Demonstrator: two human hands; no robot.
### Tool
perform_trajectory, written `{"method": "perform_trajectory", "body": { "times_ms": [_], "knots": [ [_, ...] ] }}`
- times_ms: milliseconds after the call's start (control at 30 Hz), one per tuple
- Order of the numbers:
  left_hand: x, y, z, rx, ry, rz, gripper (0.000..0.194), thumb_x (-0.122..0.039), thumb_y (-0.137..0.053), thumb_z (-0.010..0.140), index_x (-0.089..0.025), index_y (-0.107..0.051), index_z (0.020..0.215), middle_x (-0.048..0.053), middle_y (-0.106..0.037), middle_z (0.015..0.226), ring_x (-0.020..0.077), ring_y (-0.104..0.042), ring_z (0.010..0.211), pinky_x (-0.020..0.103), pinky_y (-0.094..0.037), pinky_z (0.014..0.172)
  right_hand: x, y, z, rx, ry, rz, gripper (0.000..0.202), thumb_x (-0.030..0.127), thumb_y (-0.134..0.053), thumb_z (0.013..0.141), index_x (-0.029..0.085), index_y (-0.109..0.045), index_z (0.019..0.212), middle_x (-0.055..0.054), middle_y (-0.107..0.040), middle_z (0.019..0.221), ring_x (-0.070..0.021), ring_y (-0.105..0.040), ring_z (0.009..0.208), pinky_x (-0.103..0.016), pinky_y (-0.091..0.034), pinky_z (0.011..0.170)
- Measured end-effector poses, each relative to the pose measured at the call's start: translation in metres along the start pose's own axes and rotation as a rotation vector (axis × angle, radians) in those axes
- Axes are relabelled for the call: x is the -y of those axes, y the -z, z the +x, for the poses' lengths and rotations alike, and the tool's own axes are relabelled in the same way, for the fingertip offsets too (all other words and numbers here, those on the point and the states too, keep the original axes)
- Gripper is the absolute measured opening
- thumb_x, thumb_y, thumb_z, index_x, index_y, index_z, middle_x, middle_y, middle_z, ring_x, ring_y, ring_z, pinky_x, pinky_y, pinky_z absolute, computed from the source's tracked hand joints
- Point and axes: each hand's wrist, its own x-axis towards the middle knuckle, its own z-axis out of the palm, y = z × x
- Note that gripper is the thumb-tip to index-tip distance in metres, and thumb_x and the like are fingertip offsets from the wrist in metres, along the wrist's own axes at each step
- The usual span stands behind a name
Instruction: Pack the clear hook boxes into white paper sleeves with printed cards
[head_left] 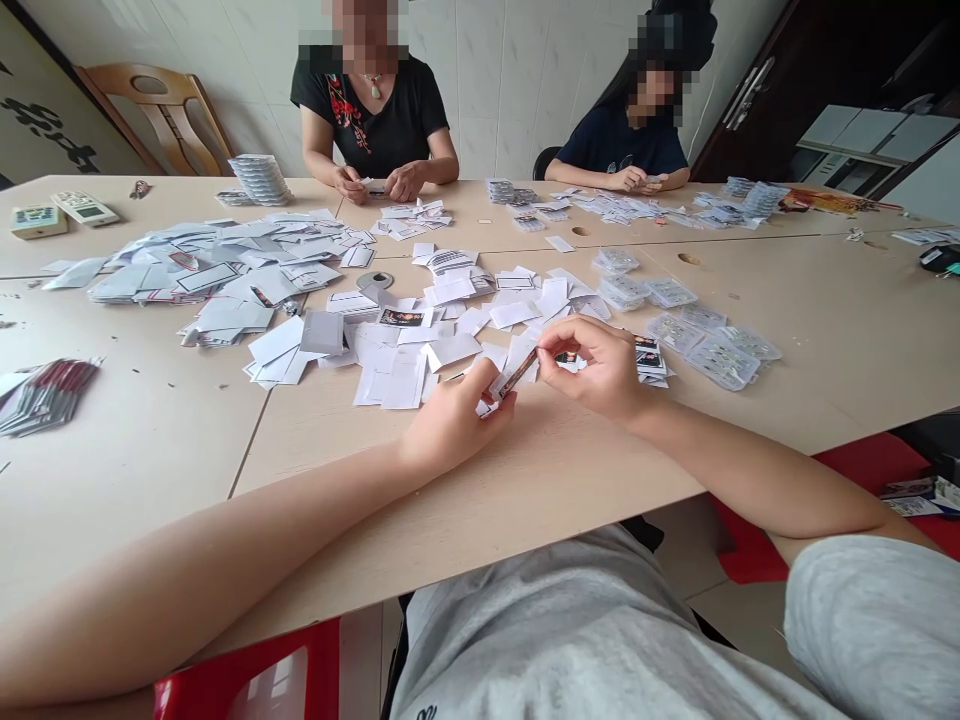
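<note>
Black-printed card (517, 375) bridges left hand (455, 422) and right hand (600, 367).

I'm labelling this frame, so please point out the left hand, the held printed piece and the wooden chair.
Left hand (454, 416): head view, middle of the hand.
Held printed piece (517, 374): head view, its dark printed side.
Wooden chair (168, 120): head view, backrest.

Soft light, wide-angle edge distortion
</note>
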Motion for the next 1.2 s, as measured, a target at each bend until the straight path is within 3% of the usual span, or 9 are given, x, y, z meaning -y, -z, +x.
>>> {"method": "perform_trajectory", "body": {
  "times_ms": [200, 567, 867, 1200],
  "knots": [
    [-0.005, 0.000, -0.003, -0.012, -0.020, 0.097, 0.021, -0.032, -0.054, 0.080, -0.022, -0.037, 0.075, -0.002, -0.055, 0.066, 0.0112, -0.051, 0.055, 0.022, -0.037, 0.053, -0.001, -0.004, 0.000, -0.010, 0.041, -0.118, 0.005, 0.016, -0.057, 0.077, 0.021, -0.059, 0.078, -0.002, -0.064, 0.076, -0.0138, -0.060, 0.066, -0.028, -0.054, 0.064],
    [-0.008, 0.001, -0.004, -0.002, -0.048, 0.138, 0.018, -0.030, -0.051, 0.081, -0.022, -0.035, 0.076, -0.004, -0.057, 0.064, 0.0102, -0.053, 0.050, 0.021, -0.039, 0.050, -0.008, -0.010, -0.001, -0.023, 0.050, -0.015, 0.009, 0.012, -0.060, 0.072, 0.020, -0.057, 0.076, 0.001, -0.065, 0.072, -0.0117, -0.064, 0.063, -0.024, -0.057, 0.062],
    [-0.004, 0.000, -0.002, -0.068, -0.161, 0.175, 0.018, -0.026, -0.052, 0.080, -0.022, -0.035, 0.075, -0.005, -0.054, 0.063, 0.0079, -0.049, 0.049, 0.019, -0.038, 0.049, -0.007, -0.009, 0.000, -0.027, 0.073, -0.017, 0.010, 0.010, -0.059, 0.073, 0.020, -0.057, 0.075, 0.001, -0.063, 0.072, -0.0109, -0.062, 0.063, -0.024, -0.057, 0.062],
    [-0.007, 0.002, 0.005, -0.087, -0.057, 0.144, 0.018, -0.024, -0.053, 0.079, -0.022, -0.034, 0.078, -0.006, -0.055, 0.060, 0.0111, -0.058, 0.050, 0.019, -0.037, 0.046, -0.007, -0.009, 0.005, -0.005, 0.017, -0.013, 0.013, 0.007, -0.056, 0.071, 0.019, -0.056, 0.075, 0.000, -0.059, 0.075, -0.0106, -0.059, 0.065, -0.021, -0.055, 0.056]
  ]
}}
